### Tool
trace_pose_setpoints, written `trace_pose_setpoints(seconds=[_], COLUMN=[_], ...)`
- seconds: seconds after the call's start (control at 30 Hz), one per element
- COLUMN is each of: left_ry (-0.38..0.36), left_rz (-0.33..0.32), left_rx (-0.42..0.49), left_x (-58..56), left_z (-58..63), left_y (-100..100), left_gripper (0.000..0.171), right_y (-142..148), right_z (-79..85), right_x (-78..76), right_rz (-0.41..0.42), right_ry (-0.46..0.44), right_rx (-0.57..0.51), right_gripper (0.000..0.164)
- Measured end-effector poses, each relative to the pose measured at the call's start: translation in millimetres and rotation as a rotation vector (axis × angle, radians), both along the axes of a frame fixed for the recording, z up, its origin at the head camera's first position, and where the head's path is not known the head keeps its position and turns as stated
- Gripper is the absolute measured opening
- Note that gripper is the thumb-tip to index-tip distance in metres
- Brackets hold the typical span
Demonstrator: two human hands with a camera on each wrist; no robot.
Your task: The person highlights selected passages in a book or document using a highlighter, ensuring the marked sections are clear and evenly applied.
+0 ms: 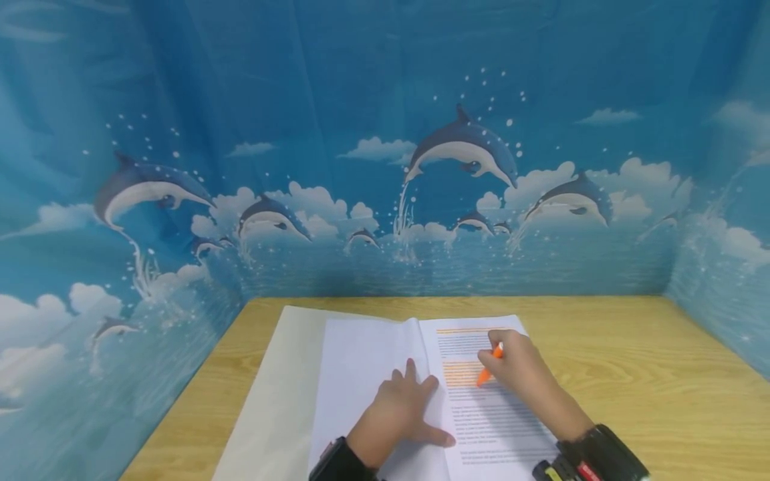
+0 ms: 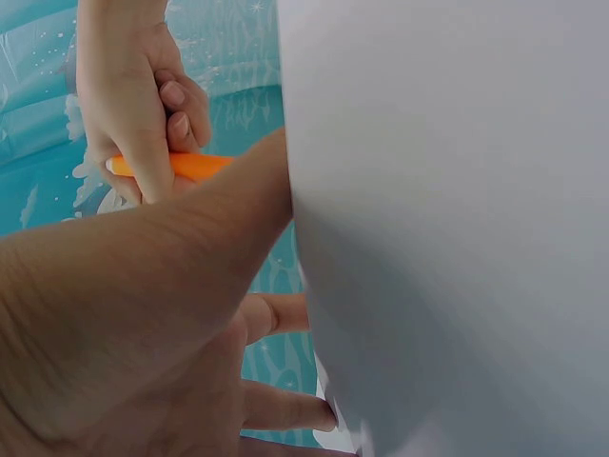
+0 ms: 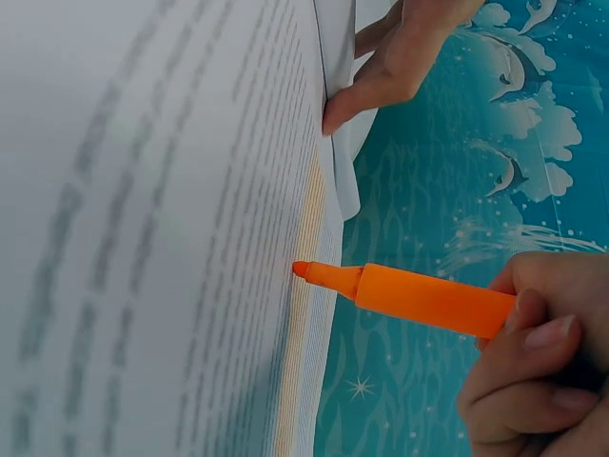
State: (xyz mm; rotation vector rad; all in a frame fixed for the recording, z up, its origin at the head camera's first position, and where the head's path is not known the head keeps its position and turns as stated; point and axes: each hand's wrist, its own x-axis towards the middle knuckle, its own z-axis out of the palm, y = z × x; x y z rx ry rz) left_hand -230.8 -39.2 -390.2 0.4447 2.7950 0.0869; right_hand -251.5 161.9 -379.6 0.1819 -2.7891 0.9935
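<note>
An orange highlighter (image 3: 428, 297) is gripped in my right hand (image 1: 519, 364), its tip at the printed lines of the right-hand page (image 1: 481, 417). Orange stripes cover several lines near the middle of that page, and another lies at its top. My left hand (image 1: 402, 407) rests with spread fingers on the blank left-hand page (image 1: 355, 354), its thumb reaching across the fold. In the right wrist view the tip touches or almost touches the paper beside the orange lines. The left wrist view also shows the highlighter (image 2: 195, 166) in the right fist.
The open booklet lies over a larger pale cover or sheet (image 1: 265, 387) on a wood-grain table (image 1: 650, 374). A blue curtain with dolphins (image 1: 361, 80) hangs behind and at both sides. Both wrists wear black bands (image 1: 607, 454).
</note>
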Motion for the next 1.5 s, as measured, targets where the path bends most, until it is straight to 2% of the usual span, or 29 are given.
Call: trace_pose_setpoints(seconds=[0.37,0.67,0.9,1.17,1.33,1.5], left_ry=[-0.009,0.001,0.013,0.003,0.004,0.013], left_rz=[0.014,0.007,-0.006,0.000,0.001,-0.005], left_rx=[0.032,0.038,0.021,0.030,0.032,0.019], left_x=[2.4,2.9,2.4,1.0,0.2,0.5], left_z=[1.5,2.1,0.7,-1.7,-1.5,1.0], left_y=[-1.8,-2.2,-1.8,-1.0,-0.4,0.0], left_gripper=[0.099,0.098,0.098,0.098,0.098,0.097], right_y=[9.6,18.8,24.7,29.9,35.9,43.6], right_z=[2.9,1.5,3.3,4.8,5.8,8.4], right_x=[2.9,0.3,1.1,2.2,3.1,5.0], right_rz=[-0.003,-0.021,-0.045,-0.049,-0.050,-0.056], right_ry=[-0.045,-0.047,-0.081,-0.096,-0.112,-0.120], right_rx=[-0.013,0.025,0.015,0.009,0.014,0.020], right_gripper=[0.009,0.016,0.009,0.015,0.025,0.016])
